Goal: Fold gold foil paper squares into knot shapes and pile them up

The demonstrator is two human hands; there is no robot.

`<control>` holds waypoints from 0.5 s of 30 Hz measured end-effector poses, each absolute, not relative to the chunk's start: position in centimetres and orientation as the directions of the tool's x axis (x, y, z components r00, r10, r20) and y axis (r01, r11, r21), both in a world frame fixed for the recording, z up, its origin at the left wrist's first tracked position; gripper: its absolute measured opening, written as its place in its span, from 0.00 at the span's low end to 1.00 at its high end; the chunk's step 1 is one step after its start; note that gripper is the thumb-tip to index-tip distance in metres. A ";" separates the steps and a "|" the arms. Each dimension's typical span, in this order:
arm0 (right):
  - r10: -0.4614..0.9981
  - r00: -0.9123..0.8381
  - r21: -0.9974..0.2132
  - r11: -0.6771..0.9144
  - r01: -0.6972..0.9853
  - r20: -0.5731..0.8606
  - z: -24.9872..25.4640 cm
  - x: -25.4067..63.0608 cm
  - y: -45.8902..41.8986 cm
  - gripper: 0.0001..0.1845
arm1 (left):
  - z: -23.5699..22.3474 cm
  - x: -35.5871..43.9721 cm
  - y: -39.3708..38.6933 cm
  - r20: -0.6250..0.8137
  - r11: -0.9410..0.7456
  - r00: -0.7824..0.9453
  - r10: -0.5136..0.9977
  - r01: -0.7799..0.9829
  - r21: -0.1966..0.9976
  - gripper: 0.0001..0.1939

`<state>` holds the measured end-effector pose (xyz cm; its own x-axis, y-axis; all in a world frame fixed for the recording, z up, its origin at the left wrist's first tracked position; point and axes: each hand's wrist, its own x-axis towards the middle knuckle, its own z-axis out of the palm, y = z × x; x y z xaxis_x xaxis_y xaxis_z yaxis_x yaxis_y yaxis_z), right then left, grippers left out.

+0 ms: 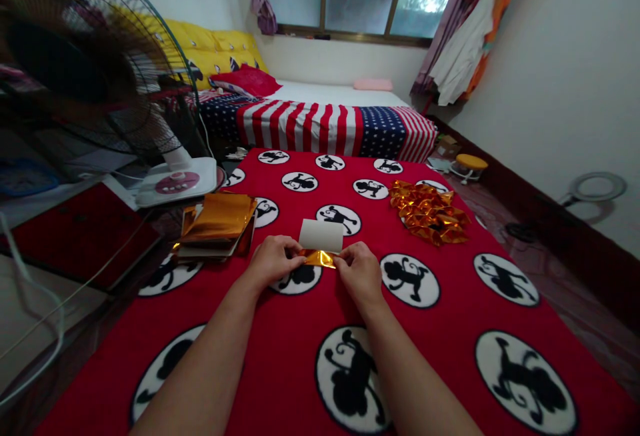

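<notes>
A sheet of gold foil paper (321, 235) lies on the red cloth in front of me, pale back upward. Its near edge is folded over, so a shiny gold strip (320, 259) shows. My left hand (274, 263) pinches the left end of this fold between thumb and fingers. At the right end, my right hand (361, 271) pinches it in the same way. To the left of my hands sits a stack of gold foil paper (220, 219). A heap of folded gold foil pieces (430, 213) rests farther off to the right.
The red cloth (280, 383) with monkey prints covers the table. A fan (90, 69) with a white base (176, 181) stands at the left. Beyond the table is a bed with a striped, starred cover (310, 126). A yellow-topped stool (471, 161) is by the right wall.
</notes>
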<state>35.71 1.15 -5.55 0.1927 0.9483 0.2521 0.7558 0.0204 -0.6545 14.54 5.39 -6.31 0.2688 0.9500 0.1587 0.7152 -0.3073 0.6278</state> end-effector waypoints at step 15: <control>0.948 0.226 -0.623 -0.040 0.781 0.223 -5.2 35.8 0.9 0.04 | -5.1 14.9 5.0 0.131 -0.244 0.208 0.969 0.746 0.620 0.11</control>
